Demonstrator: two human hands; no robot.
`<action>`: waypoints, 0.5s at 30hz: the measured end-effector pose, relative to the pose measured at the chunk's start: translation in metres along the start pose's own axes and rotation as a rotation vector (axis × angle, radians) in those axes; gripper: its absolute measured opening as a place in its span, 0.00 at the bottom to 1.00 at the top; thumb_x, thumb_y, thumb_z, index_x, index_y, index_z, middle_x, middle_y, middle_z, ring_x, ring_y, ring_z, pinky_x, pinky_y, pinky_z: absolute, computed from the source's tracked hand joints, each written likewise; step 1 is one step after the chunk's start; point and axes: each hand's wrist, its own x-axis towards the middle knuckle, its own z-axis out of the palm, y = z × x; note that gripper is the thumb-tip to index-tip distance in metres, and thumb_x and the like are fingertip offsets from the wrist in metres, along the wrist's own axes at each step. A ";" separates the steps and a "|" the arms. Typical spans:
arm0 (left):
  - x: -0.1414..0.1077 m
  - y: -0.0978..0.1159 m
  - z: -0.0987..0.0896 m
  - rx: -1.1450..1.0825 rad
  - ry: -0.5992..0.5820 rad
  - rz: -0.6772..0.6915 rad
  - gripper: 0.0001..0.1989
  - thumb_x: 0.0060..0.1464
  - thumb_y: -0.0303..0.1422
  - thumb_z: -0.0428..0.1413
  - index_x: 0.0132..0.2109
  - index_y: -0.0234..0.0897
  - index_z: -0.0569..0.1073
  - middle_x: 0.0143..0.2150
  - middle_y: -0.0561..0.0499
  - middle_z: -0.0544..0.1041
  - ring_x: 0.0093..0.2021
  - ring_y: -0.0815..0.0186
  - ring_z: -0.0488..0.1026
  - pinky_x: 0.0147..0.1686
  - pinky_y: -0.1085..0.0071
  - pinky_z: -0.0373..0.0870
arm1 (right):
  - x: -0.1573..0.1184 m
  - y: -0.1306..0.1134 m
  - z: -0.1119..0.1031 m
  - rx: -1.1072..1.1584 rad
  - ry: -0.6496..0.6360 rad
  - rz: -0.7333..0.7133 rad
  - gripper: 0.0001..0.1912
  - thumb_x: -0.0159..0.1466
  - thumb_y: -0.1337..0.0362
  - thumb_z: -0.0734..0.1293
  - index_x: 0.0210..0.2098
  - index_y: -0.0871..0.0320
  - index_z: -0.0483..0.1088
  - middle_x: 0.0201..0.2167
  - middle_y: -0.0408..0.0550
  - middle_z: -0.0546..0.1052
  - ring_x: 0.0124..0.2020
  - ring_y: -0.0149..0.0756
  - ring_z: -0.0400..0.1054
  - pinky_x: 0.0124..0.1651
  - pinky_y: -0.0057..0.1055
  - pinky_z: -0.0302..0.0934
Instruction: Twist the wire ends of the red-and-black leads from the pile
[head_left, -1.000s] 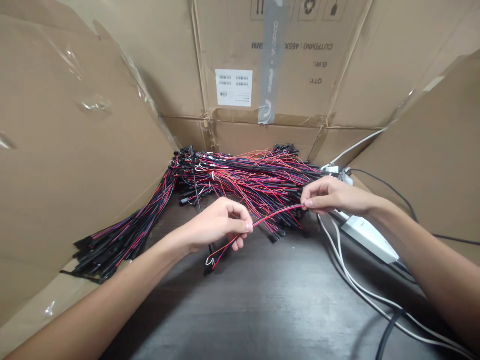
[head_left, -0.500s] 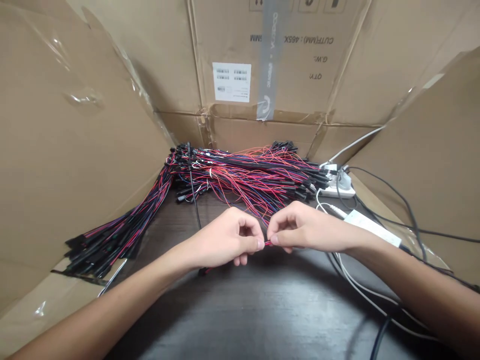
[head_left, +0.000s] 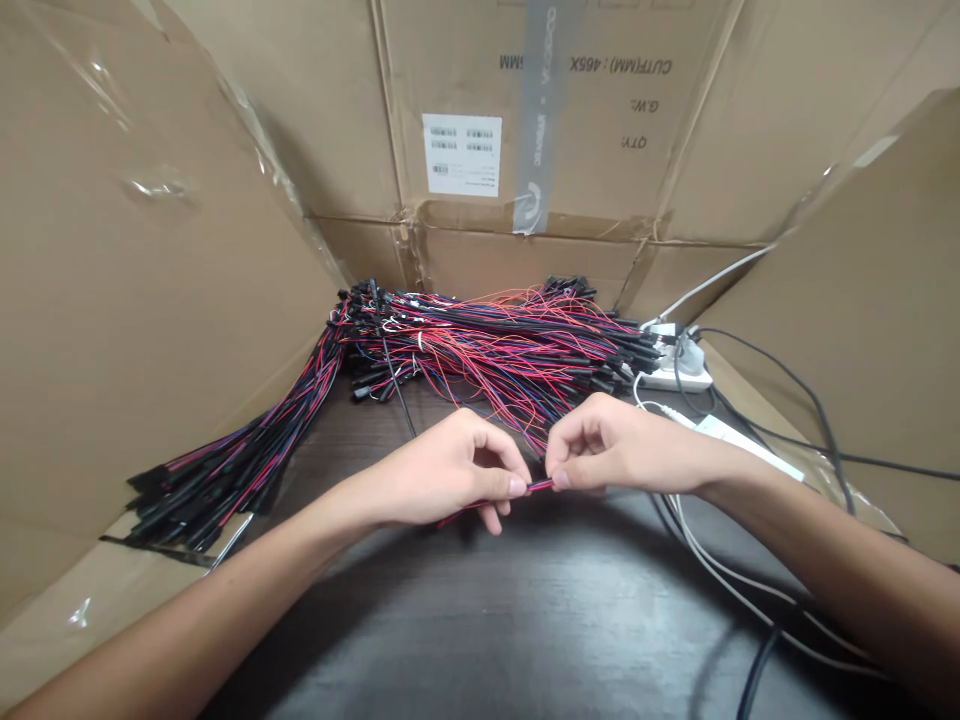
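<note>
Between my two hands runs a short stretch of red and dark wires (head_left: 540, 485). My left hand (head_left: 457, 470) pinches them between thumb and forefinger, and a red end shows below that hand. My right hand (head_left: 611, 450) pinches the same wires a little to the right. Fingers partly cover both grips. Just behind my hands lies a large heap of red, blue and black wire cables (head_left: 480, 345) with black connectors. From its left end a bundle of black-ended cables (head_left: 217, 480) hangs down toward the front left.
Cardboard walls (head_left: 150, 220) enclose the dark tabletop (head_left: 420, 620) at the back and both sides. A white power strip (head_left: 679, 378) with plugs stands at the right rear. A white adapter (head_left: 750, 448) and loose cords (head_left: 720, 570) lie near my right forearm.
My right hand has shifted slightly right, away from my left. More of the wires shows between them, and a red end now appears below my left hand.
</note>
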 end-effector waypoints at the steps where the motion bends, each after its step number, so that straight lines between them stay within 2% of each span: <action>1: 0.000 0.000 0.000 0.006 0.001 0.004 0.08 0.50 0.34 0.57 0.31 0.31 0.73 0.24 0.51 0.74 0.24 0.65 0.76 0.23 0.74 0.67 | 0.000 0.000 0.000 -0.001 -0.001 -0.003 0.06 0.55 0.66 0.66 0.24 0.62 0.71 0.17 0.38 0.66 0.20 0.24 0.56 0.23 0.23 0.50; 8: -0.003 0.001 0.001 0.039 -0.025 -0.013 0.06 0.52 0.31 0.54 0.32 0.32 0.72 0.25 0.53 0.73 0.23 0.68 0.75 0.23 0.75 0.68 | -0.001 -0.001 0.000 -0.016 0.002 -0.010 0.06 0.55 0.66 0.67 0.25 0.62 0.71 0.18 0.39 0.67 0.20 0.24 0.56 0.23 0.23 0.50; 15: -0.008 0.007 -0.012 0.020 -0.112 -0.014 0.07 0.53 0.31 0.54 0.38 0.32 0.73 0.28 0.53 0.73 0.26 0.69 0.75 0.26 0.74 0.70 | -0.003 0.001 -0.005 0.023 0.025 0.025 0.08 0.54 0.64 0.67 0.25 0.63 0.71 0.17 0.39 0.66 0.19 0.24 0.55 0.22 0.23 0.50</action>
